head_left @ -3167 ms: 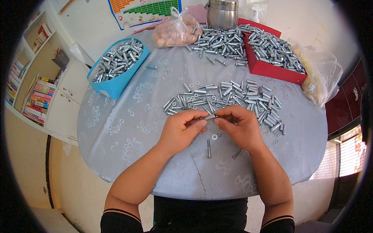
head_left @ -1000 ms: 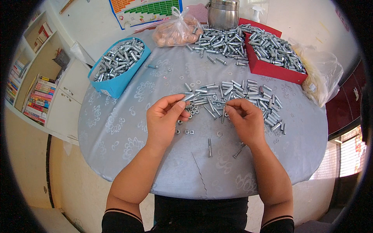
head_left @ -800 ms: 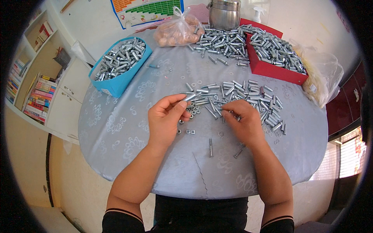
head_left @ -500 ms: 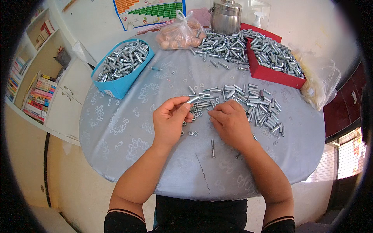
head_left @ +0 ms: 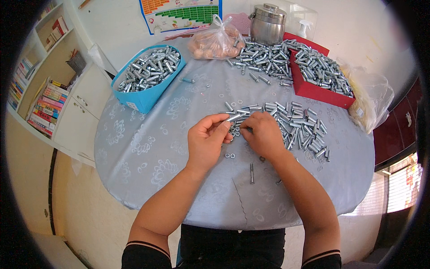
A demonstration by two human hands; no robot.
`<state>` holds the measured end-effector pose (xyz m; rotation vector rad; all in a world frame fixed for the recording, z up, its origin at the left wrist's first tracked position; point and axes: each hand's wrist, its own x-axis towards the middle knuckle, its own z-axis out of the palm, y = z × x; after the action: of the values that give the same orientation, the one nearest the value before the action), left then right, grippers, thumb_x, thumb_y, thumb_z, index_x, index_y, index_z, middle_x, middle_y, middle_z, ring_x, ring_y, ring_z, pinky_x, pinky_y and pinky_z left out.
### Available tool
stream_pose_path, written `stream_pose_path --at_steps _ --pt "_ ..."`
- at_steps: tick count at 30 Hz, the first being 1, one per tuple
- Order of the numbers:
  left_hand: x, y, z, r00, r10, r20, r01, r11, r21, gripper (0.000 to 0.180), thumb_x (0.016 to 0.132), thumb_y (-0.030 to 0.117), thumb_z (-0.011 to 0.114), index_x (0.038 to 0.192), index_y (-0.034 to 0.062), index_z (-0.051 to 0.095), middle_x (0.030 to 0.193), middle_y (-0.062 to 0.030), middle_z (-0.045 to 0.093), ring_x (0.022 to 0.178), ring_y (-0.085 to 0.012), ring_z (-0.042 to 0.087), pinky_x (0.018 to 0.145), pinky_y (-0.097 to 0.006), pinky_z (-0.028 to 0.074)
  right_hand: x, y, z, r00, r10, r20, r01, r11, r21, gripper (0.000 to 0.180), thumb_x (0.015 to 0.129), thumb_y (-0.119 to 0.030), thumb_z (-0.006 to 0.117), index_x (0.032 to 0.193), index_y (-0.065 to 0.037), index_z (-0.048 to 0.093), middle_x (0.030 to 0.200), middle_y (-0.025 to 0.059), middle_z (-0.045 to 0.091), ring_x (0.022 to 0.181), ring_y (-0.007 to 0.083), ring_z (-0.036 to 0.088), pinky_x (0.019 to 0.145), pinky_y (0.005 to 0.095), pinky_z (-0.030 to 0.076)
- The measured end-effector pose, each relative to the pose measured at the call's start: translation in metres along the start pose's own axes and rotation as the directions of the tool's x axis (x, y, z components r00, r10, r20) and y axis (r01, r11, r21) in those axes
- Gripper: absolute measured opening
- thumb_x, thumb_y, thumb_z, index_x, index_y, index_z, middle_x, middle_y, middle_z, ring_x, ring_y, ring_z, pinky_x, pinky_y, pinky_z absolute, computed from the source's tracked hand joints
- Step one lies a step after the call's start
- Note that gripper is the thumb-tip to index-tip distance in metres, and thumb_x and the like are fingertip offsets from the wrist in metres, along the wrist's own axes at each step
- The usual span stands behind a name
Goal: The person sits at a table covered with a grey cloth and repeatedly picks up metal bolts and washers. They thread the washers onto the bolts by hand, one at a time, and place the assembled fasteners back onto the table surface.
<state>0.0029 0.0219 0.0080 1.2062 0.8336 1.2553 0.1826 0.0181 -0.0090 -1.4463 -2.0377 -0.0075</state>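
Note:
My left hand [head_left: 207, 140] is closed, pinching a silvery expansion bolt [head_left: 234, 117] between thumb and fingertips. Just to its right, my right hand [head_left: 265, 136] has its thumb and fingers pressed together, and whatever lies between them is hidden. Between and below the hands are several hex nuts [head_left: 230, 156], some partly covered by the fingers. Beyond and to the right spreads a loose pile of metal sleeves [head_left: 309, 125]. A single long bolt [head_left: 251, 173] lies on the cloth nearer me.
The round table has a grey patterned cloth [head_left: 134, 166]. A blue box [head_left: 150, 101] and a red box [head_left: 320, 96] hold finished-looking expansion bolts, with another heap [head_left: 264, 58] between them. Behind stand a tied bag [head_left: 215, 42], a steel pot [head_left: 268, 27] and a clear plastic bag [head_left: 369, 101].
The view has shifted, so the table sits slightly further right. My right hand has come closer to my left, near the end of the expansion bolt. My left hand keeps its pinch.

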Motion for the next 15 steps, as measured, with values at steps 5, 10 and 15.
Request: stream_pose_path --at_steps 5,10,15 --pt "0.001 -0.002 0.001 1.0 -0.008 0.019 0.007 1.0 0.022 0.02 0.091 0.005 0.061 0.109 -0.0026 0.065 0.09 -0.0082 0.068 0.068 -0.011 0.063 0.06 -0.025 0.053 0.004 -0.001 -0.005 0.997 -0.033 -0.066 0.032 0.999 -0.024 0.009 0.075 -0.013 0.068 0.079 -0.005 0.07 0.076 0.0128 0.062 0.073 0.0296 0.06 0.068 0.0408 0.048" --pt "-0.001 -0.003 0.001 0.995 -0.064 0.075 0.058 0.995 0.078 0.02 0.091 0.005 0.062 0.109 -0.0021 0.066 0.089 -0.0073 0.068 0.07 -0.0112 0.064 0.062 -0.025 0.054 -0.016 -0.017 -0.036 0.844 0.533 0.064 -0.438 0.615 0.656 0.009 0.087 -0.009 0.067 0.091 -0.001 0.067 0.079 0.0043 0.066 0.071 0.0102 0.061 0.062 0.0245 0.047" --pt "-0.005 -0.002 0.008 0.98 -0.117 0.162 0.095 0.985 0.141 0.021 0.09 0.005 0.063 0.11 -0.0017 0.067 0.088 -0.0077 0.068 0.072 -0.0124 0.066 0.064 -0.025 0.055 -0.031 -0.015 -0.038 0.821 0.557 0.127 -0.437 0.469 0.767 0.008 0.087 -0.005 0.067 0.093 0.0 0.066 0.08 0.0005 0.065 0.074 0.0074 0.059 0.067 0.022 0.047"
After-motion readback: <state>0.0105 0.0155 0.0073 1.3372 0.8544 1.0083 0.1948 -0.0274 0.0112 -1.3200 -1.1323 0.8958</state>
